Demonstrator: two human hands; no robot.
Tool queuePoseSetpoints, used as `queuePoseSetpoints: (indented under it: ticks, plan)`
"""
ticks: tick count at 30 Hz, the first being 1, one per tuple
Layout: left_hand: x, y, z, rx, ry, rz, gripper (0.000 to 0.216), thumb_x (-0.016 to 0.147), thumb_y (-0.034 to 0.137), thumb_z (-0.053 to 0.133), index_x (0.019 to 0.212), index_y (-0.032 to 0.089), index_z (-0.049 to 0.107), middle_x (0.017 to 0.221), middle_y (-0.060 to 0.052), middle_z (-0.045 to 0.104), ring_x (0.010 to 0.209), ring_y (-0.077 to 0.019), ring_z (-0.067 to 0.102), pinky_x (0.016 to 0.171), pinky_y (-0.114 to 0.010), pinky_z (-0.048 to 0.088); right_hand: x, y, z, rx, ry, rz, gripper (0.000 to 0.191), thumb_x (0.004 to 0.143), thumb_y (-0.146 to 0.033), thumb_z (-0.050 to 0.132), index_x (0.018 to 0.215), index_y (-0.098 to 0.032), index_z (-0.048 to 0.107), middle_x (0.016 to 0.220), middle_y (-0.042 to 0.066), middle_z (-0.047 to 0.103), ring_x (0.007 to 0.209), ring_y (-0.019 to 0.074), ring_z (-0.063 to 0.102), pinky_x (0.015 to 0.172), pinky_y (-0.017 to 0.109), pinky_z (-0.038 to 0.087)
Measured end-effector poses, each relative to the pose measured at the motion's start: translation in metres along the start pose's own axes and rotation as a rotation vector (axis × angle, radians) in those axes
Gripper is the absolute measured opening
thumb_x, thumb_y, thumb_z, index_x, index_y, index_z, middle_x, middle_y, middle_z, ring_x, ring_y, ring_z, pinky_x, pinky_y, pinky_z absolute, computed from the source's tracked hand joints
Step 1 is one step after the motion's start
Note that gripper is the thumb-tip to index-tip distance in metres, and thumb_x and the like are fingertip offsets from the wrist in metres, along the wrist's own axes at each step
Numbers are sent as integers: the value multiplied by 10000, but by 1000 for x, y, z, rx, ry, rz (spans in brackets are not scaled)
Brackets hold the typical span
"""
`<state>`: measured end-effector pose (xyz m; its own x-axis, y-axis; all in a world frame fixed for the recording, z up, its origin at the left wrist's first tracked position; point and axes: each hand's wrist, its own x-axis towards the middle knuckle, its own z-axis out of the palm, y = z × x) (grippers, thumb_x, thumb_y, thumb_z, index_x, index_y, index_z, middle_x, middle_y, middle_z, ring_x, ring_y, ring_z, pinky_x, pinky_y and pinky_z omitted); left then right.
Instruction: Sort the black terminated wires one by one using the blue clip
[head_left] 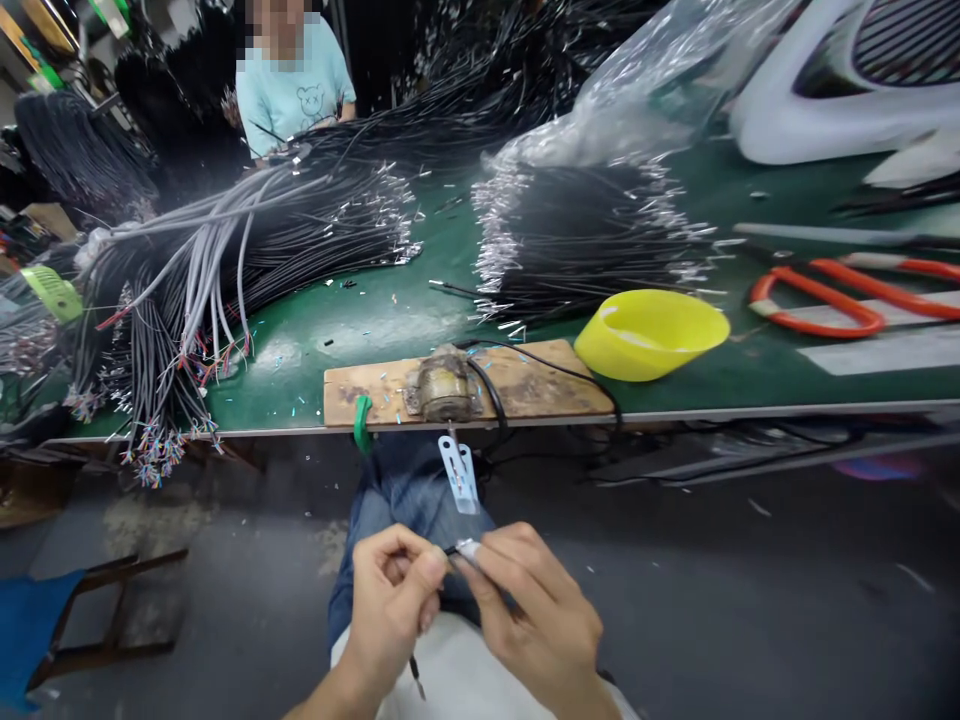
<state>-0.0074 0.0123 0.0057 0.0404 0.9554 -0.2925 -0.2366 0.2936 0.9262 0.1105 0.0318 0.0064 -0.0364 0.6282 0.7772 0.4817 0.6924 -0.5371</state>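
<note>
Above my lap, my left hand [394,590] is closed in a pinch on a short black cable [451,550]. A dark end hangs below that hand. My right hand [525,605] pinches the cable's other end, where something whitish shows at the fingertips; its exact form is too small to tell. Just beyond my hands, a light blue clothespin [459,475] hangs from the shaft of a small motor [444,385]. The motor is fixed on a wooden board [540,375] at the table's front edge.
Bundles of black cables [585,235] and grey cables [217,240] lie on the green table [360,310]. A yellow cut container [652,335] and red-handled scissors [817,300] are at right. A person [292,90] is across the table. A blue chair [37,630] stands at lower left.
</note>
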Motion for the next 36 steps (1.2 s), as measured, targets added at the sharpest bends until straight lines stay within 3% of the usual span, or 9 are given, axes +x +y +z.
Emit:
queuePoseSetpoints:
  ticks: [3, 6, 10, 17, 20, 23, 28, 32, 36]
  plan:
    - [0, 5, 1, 33, 36, 42, 358, 705, 475, 631, 611, 141, 548, 466, 43, 391, 386, -43, 309, 382, -205, 232, -3, 1, 0, 92, 4, 95, 166, 739, -31, 548, 772, -193, 569, 655, 16, 561, 586, 139, 538, 612, 277, 473]
    - [-2, 8, 3, 75, 76, 87, 326, 689, 436, 661, 609, 131, 579, 591, 10, 449, 480, -59, 377, 441, -212, 288, -2, 1, -1, 261, 50, 352, 116, 772, -101, 532, 775, -211, 569, 648, -1, 535, 559, 128, 522, 561, 253, 459]
    - [-3, 11, 3, 125, 52, 104, 320, 708, 431, 642, 616, 126, 611, 606, 1, 459, 495, -71, 393, 452, -218, 297, 6, 4, -3, 486, -104, 530, 50, 772, -193, 580, 744, -208, 618, 645, 15, 556, 566, 138, 521, 507, 232, 432]
    - [9, 22, -3, 219, -60, 210, 300, 677, 416, 679, 590, 130, 653, 581, -24, 503, 531, -96, 418, 486, -236, 309, -2, 8, 5, 1192, -158, 1069, 338, 637, -498, 681, 583, -177, 589, 561, -11, 431, 490, 102, 371, 454, 226, 323]
    - [11, 25, -2, 257, -69, 275, 254, 665, 383, 697, 596, 141, 661, 592, -35, 523, 552, -109, 443, 497, -242, 319, 0, 14, 9, 1287, -205, 1220, 366, 578, -480, 719, 522, -155, 560, 510, -32, 386, 449, 72, 288, 432, 218, 262]
    - [9, 25, -1, 288, -43, 311, 204, 658, 340, 709, 603, 150, 662, 583, -32, 516, 540, -110, 444, 461, -232, 299, 13, 26, 9, 1059, -127, 1257, 364, 549, -472, 740, 521, -155, 563, 482, -37, 400, 460, 80, 302, 442, 223, 262]
    - [8, 27, -2, 314, 38, 353, 159, 665, 310, 702, 623, 162, 661, 601, -36, 530, 544, -116, 460, 437, -222, 295, 42, 39, 9, 661, -48, 1085, 479, 641, -596, 619, 460, -162, 523, 478, -20, 435, 488, 98, 351, 458, 234, 277]
    - [13, 32, 2, 319, 77, 370, 157, 660, 313, 703, 610, 169, 667, 571, -23, 517, 544, -120, 463, 477, -236, 327, 59, 32, 17, 826, -164, 1131, 496, 554, -622, 666, 451, -159, 522, 454, -27, 428, 453, 89, 352, 427, 228, 280]
    - [18, 34, 7, 312, 85, 337, 180, 657, 343, 707, 606, 173, 681, 549, -20, 505, 523, -116, 442, 454, -233, 312, 60, 27, 24, 1068, -75, 1262, 450, 524, -594, 705, 496, -171, 555, 454, -17, 488, 449, 110, 419, 431, 241, 345]
